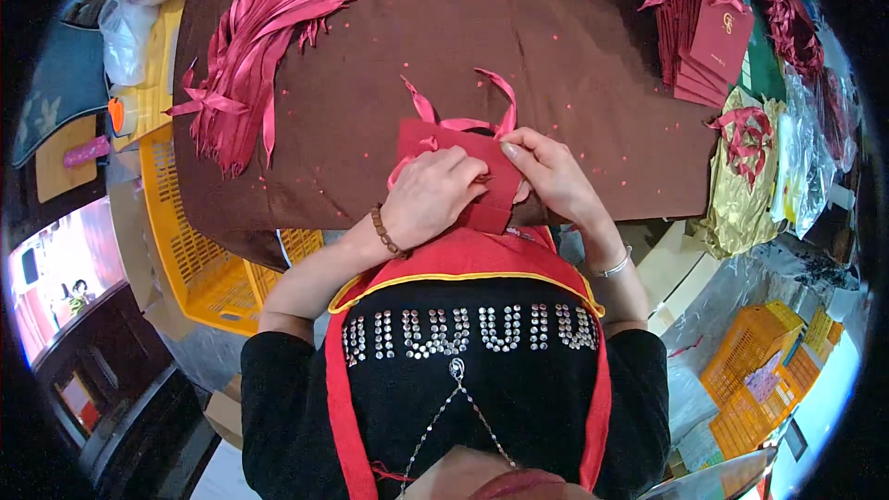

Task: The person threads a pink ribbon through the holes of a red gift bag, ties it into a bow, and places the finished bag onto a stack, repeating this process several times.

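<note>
A flat red paper pouch (483, 220) is in front of my chest at the near edge of the cloth. My left hand (433, 193) lies across its left side, fingers curled closed on it near a pink ribbon loop. My right hand (556, 176) pinches its upper right edge between thumb and forefinger. A dark pink ribbon (507, 109) sticks out beyond the pouch, its two loose ends pointing away from me. What the curled left fingertips grip under the hand is partly hidden.
A bundle of cut pink ribbons (243, 74) lies on the brown cloth (417, 18) at far left. Fanned dark red pouches with bows (718, 32) lie at far right, beside a gold bag (736, 208). A yellow crate (185, 259) stands low left; orange crates (750, 380) stand low right.
</note>
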Demonstrator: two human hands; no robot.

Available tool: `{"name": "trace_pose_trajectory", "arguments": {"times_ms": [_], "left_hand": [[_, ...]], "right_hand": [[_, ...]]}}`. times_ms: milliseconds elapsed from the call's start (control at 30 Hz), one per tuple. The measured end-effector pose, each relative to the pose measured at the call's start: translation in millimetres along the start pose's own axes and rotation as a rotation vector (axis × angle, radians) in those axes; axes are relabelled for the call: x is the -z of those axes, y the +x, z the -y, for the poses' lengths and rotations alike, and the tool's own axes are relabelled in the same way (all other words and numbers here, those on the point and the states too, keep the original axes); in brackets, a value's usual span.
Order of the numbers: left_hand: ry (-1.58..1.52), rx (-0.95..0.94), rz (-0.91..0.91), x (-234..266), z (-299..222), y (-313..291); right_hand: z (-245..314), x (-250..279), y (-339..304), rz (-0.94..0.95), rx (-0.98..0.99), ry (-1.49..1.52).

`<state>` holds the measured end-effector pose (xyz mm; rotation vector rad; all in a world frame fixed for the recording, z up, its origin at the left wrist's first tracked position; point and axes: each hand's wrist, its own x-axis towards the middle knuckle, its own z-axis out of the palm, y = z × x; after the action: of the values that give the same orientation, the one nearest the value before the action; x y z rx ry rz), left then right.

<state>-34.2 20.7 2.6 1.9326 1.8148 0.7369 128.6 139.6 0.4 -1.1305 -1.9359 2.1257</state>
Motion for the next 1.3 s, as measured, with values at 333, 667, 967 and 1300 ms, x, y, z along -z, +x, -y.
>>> {"name": "trace_pose_trajectory", "arguments": {"times_ms": [333, 667, 967, 1300], "left_hand": [[0.145, 0.008, -0.146, 1, -2, 7], [0.177, -0.025, -0.183, -2, -4, 13], [0.309, -0.172, -0.241, -11, -2, 11], [0.317, -0.24, -0.241, -8, -3, 7]], "right_hand": [[-11, -3, 3, -0.014, -0.062, 0.077], [0, -3, -1, -0.006, -0.033, -0.001], [3, -4, -5, -0.008, 0.06, -0.034], [-1, -3, -9, 0.068, 0.038, 0.07]]}}
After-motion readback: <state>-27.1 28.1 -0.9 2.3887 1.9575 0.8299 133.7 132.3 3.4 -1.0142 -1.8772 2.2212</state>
